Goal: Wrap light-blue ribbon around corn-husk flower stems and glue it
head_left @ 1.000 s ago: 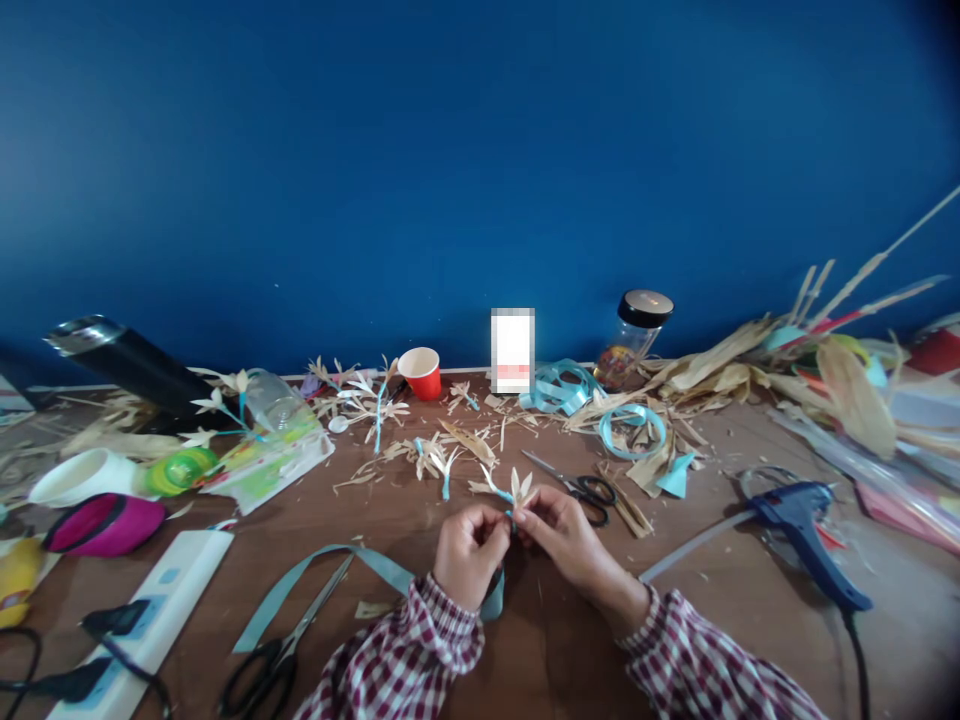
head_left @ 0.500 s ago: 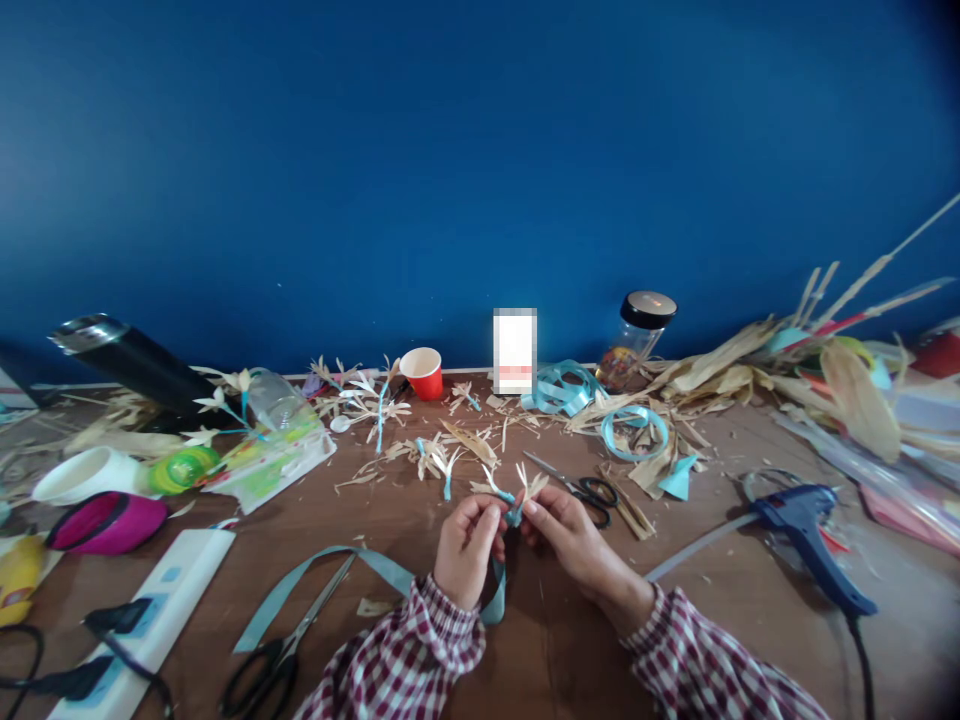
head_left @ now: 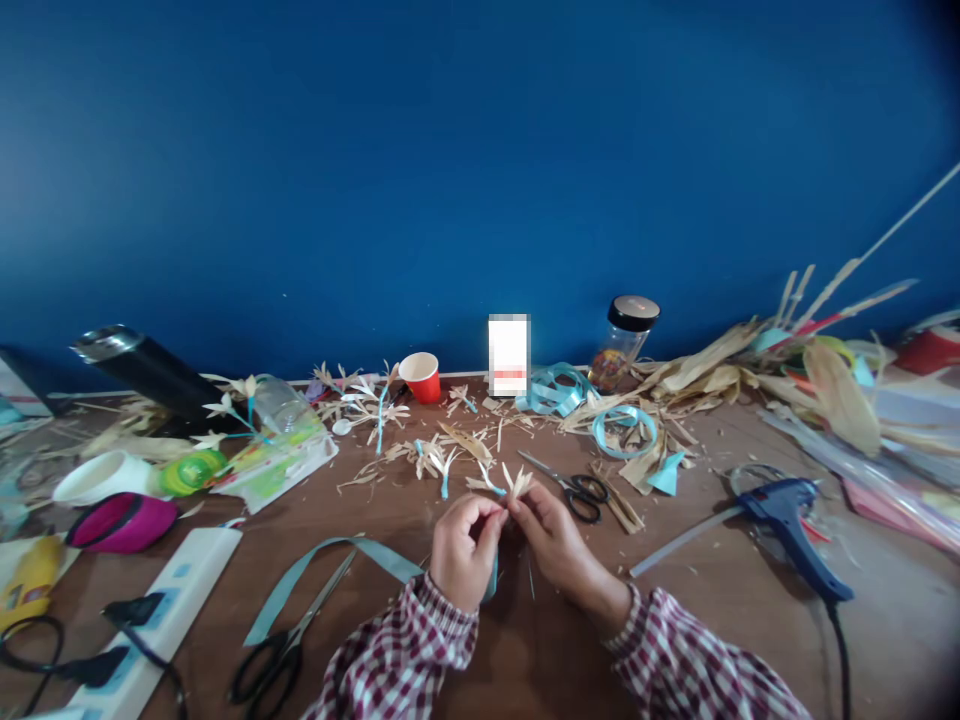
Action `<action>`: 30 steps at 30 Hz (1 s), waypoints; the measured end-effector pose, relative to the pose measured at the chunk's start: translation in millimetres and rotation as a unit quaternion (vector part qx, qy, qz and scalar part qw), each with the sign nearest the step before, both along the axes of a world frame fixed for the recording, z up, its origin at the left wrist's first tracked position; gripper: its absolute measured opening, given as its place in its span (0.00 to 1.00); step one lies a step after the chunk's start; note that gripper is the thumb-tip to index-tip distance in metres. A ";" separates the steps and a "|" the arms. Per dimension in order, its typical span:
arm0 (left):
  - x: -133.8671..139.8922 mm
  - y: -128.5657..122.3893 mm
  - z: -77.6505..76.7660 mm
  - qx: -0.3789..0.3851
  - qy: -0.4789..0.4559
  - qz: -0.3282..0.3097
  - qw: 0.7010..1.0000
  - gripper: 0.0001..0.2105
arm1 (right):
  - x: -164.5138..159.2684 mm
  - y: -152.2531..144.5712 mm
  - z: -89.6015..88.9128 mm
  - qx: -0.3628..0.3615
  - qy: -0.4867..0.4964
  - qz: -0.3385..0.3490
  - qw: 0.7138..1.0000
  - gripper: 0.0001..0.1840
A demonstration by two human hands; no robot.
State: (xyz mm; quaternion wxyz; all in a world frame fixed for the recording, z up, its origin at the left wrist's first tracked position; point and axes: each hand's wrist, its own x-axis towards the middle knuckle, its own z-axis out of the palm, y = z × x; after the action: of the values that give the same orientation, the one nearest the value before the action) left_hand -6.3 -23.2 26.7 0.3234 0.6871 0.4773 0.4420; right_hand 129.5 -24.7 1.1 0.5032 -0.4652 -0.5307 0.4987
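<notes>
Head view, and both hands meet at the centre of the table [head_left: 525, 650]; the left hand [head_left: 463, 545] pinches the base of a small husk flower [head_left: 517, 483], fingers closed around its stem, while the right hand [head_left: 551, 535] closes on the same stem from the other side; the pale petals fan up just above the fingertips; a blue ribbon [head_left: 330, 565] runs from the left grip down and away to the left across the wood, so the binding looks partway done, with the ribbon end uncut as far as one can judge; large scissors [head_left: 289, 640] lie beside that ribbon, touching or crossing it; small scissors [head_left: 574, 488] rest just beyond the right hand; finished husk flowers [head_left: 375, 400] with blue stems lie further back, near a red cup [head_left: 421, 376]; a blue glue gun [head_left: 787, 515] sits well to the right; a heap of loose husks [head_left: 712, 375] fills the far right.
</notes>
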 end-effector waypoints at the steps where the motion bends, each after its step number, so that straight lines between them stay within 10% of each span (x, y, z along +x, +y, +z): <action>1: -0.9 -3.1 5.6 -0.007 -0.006 -0.015 1.000 0.07 | 0.8 0.7 0.8 -0.001 -0.013 -0.019 1.000 0.10; 7: -21.3 -11.7 27.1 -0.043 -0.009 -0.042 0.998 0.17 | 13.4 9.1 1.7 -0.023 0.055 -0.098 0.993 0.13; 14: -30.6 -1.5 -2.9 -0.068 0.224 0.024 0.972 0.09 | 12.9 6.3 2.5 -0.070 0.104 -0.076 0.989 0.16; 30: 10.9 24.2 -16.2 -0.122 0.204 0.052 0.970 0.02 | 21.9 9.0 -7.9 0.018 -0.008 -0.088 0.996 0.10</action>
State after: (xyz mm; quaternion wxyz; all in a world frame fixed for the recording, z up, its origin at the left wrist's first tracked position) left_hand 4.6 1.0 10.4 0.2770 0.6925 0.6187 0.2468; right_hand 151.4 -15.7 -6.8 0.5493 -0.5052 -0.5002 0.4392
